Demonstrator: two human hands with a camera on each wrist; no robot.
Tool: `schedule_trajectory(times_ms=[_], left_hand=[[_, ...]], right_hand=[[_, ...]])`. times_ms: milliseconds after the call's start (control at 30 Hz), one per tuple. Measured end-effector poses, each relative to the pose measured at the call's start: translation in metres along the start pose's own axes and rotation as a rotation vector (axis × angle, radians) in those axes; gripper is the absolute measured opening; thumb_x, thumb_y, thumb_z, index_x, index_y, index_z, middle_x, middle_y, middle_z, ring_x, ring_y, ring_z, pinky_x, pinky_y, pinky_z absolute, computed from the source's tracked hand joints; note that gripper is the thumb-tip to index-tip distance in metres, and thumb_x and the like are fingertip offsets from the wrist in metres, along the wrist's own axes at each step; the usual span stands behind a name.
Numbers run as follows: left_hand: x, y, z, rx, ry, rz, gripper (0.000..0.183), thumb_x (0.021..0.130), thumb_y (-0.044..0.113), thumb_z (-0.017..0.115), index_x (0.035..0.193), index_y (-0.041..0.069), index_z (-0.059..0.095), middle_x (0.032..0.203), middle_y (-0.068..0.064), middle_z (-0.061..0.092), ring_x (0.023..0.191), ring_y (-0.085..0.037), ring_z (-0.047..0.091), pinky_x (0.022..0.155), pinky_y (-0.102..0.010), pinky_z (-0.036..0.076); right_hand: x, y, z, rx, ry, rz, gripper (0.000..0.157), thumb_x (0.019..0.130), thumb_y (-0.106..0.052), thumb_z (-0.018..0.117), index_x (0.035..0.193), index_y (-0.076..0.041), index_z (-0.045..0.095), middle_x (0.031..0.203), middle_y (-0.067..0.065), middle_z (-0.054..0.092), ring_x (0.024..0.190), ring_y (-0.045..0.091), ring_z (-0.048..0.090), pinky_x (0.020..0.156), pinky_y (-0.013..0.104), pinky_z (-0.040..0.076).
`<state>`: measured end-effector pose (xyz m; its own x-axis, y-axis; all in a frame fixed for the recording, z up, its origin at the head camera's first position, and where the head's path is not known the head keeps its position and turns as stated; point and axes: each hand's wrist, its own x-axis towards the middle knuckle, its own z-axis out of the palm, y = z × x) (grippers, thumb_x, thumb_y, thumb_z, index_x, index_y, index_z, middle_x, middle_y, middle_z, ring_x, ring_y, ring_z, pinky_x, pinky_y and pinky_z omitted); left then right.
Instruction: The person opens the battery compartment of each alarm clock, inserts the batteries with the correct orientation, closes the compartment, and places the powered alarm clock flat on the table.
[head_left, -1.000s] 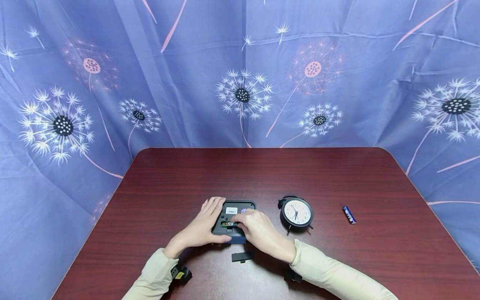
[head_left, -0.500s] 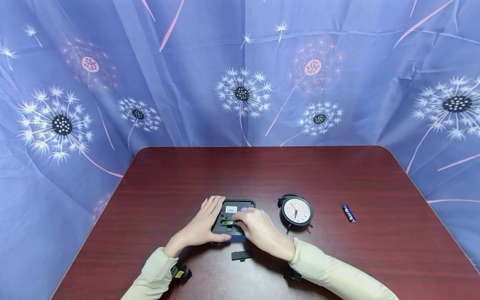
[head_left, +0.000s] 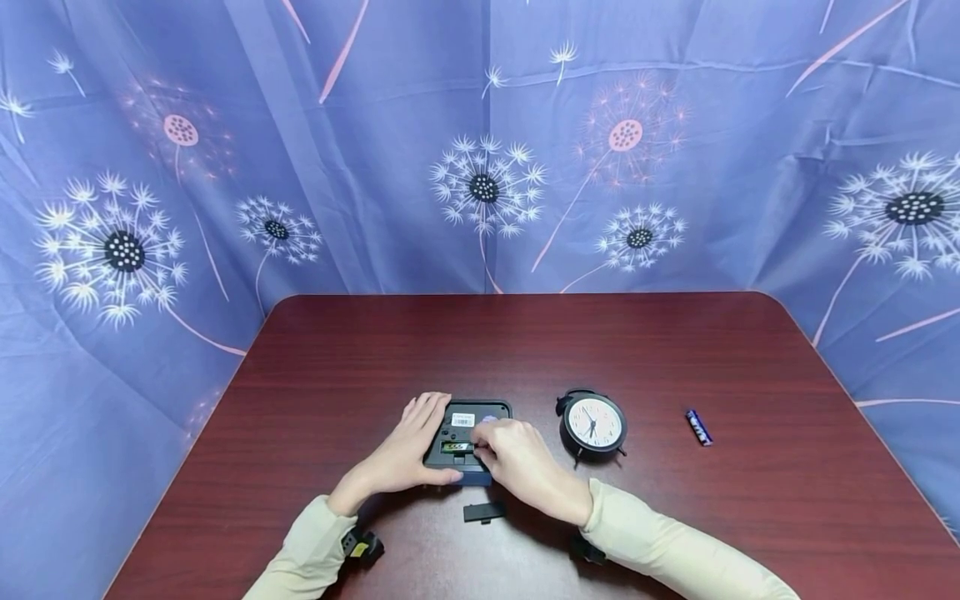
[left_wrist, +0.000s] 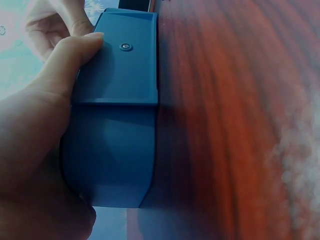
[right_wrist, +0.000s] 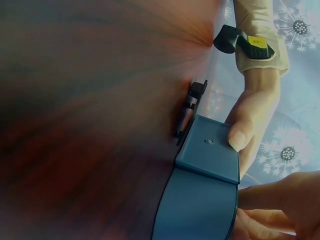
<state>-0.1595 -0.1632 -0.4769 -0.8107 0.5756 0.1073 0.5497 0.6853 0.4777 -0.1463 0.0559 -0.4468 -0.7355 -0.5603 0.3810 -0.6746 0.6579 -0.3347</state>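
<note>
L hand [head_left: 405, 454] clamped on L side of dark-blue case [head_left: 475, 479], thumb on near edge. R hand [head_left: 525, 465] over case's R half, fingers bent, at R end of green batt. [head_left: 456, 447]; can't tell if pinching it. Case on table [head_left: 660, 350], lt.-coloured label and batt. slot facing up; green batt. in slot. Blk strip w/ tab [head_left: 483, 512] lies just beside case, on the near side. Blk alarm clock [head_left: 593, 423] near R hand, dial up. Blue batt. [head_left: 698, 427] well apart, far R.
</note>
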Motion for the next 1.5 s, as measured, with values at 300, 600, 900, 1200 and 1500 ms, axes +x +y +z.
schedule_trajectory(times_ms=[300, 600, 900, 1200, 1500], left_hand=[[-0.0009, 0.0014, 0.0006, 0.007, -0.005, -0.009, 0.108, 0.076, 0.051, 0.073, 0.149, -0.008, 0.02, 0.152, -0.025, 0.028, 0.143, -0.036, 0.023, 0.117, -0.06, 0.014], [-0.0012, 0.0012, 0.0017, 0.013, -0.005, -0.011, 0.108, 0.076, 0.051, 0.074, 0.149, -0.009, 0.021, 0.152, -0.026, 0.029, 0.143, -0.036, 0.023, 0.117, -0.061, 0.014], [0.0006, 0.0008, -0.0001, 0.006, 0.001, -0.009, 0.108, 0.077, 0.052, 0.073, 0.149, -0.008, 0.02, 0.152, -0.023, 0.029, 0.143, -0.034, 0.024, 0.117, -0.061, 0.014], [0.0008, -0.0001, 0.0011, 0.005, 0.022, 0.013, 0.11, 0.077, 0.056, 0.072, 0.149, -0.009, 0.021, 0.151, -0.023, 0.031, 0.141, -0.034, 0.026, 0.115, -0.062, 0.016], [-0.0005, 0.0015, 0.0003, 0.012, 0.003, -0.012, 0.108, 0.076, 0.051, 0.073, 0.149, -0.008, 0.021, 0.151, -0.025, 0.029, 0.142, -0.035, 0.025, 0.116, -0.061, 0.015]], right_hand=[[-0.0059, -0.0029, -0.0021, -0.101, -0.021, -0.014, 0.006, 0.077, -0.013, 0.077, 0.081, -0.015, 0.074, 0.074, -0.005, 0.063, 0.068, 0.013, 0.064, 0.053, 0.028, 0.052], [-0.0079, -0.0015, -0.0023, -0.182, -0.047, -0.108, 0.007, 0.079, -0.013, 0.075, 0.075, -0.017, 0.071, 0.07, -0.004, 0.059, 0.065, 0.014, 0.062, 0.048, 0.028, 0.051], [-0.0061, 0.0005, -0.0031, -0.198, -0.069, -0.162, 0.012, 0.081, -0.011, 0.072, 0.071, -0.014, 0.067, 0.068, -0.002, 0.056, 0.062, 0.013, 0.057, 0.048, 0.025, 0.049], [-0.0053, 0.0012, -0.0045, -0.186, -0.085, -0.169, 0.013, 0.081, -0.01, 0.071, 0.07, -0.014, 0.067, 0.068, -0.003, 0.057, 0.062, 0.013, 0.057, 0.049, 0.024, 0.049], [-0.004, 0.0005, -0.0048, -0.265, -0.147, -0.224, 0.008, 0.076, -0.005, 0.069, 0.076, -0.014, 0.066, 0.074, -0.004, 0.06, 0.068, 0.012, 0.057, 0.053, 0.023, 0.051]])
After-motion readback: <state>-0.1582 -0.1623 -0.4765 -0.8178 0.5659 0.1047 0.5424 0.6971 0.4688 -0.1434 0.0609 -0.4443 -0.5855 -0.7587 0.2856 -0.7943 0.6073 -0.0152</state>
